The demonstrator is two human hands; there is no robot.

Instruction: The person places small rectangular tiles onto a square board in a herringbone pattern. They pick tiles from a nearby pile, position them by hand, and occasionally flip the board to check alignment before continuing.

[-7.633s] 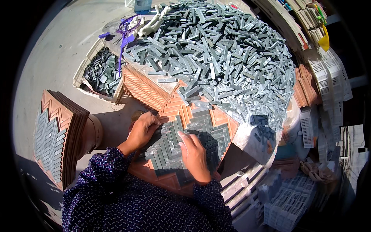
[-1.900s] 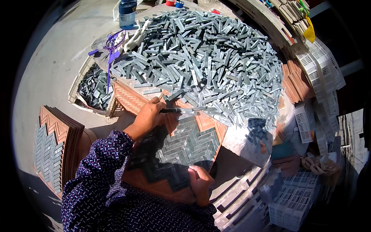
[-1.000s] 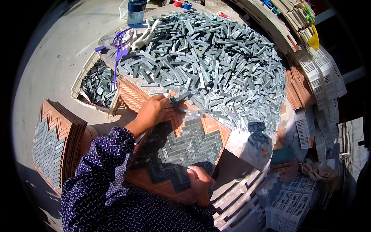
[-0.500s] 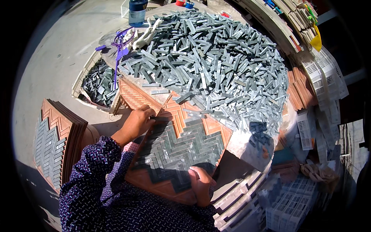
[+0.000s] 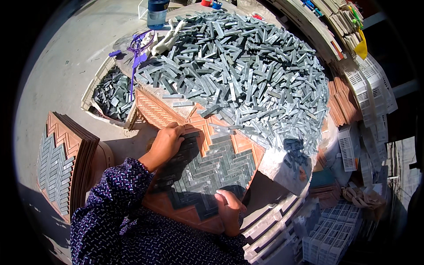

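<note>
Heaped grey strips [image 5: 247, 70] overlap the orange tray [image 5: 242, 144] at its edge.

Left hand [image 5: 164, 143] covers part of the tray [image 5: 183, 215]; fingertips mostly obscured — can't tell if they pinch anything. Right hand [image 5: 229, 212]: most fingers out of sight. Tabletop [image 5: 279, 168] largely buried under the strip pile [image 5: 247, 75]. Bottle [image 5: 157, 18] cropped by top edge — torso [image 5: 168, 242] by bottom.

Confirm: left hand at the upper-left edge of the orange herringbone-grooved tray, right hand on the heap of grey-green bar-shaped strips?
No, the head view shows the right hand at the lower-right edge of the orange tray, not on the heap of strips. The left hand is at the upper-left edge.
</note>
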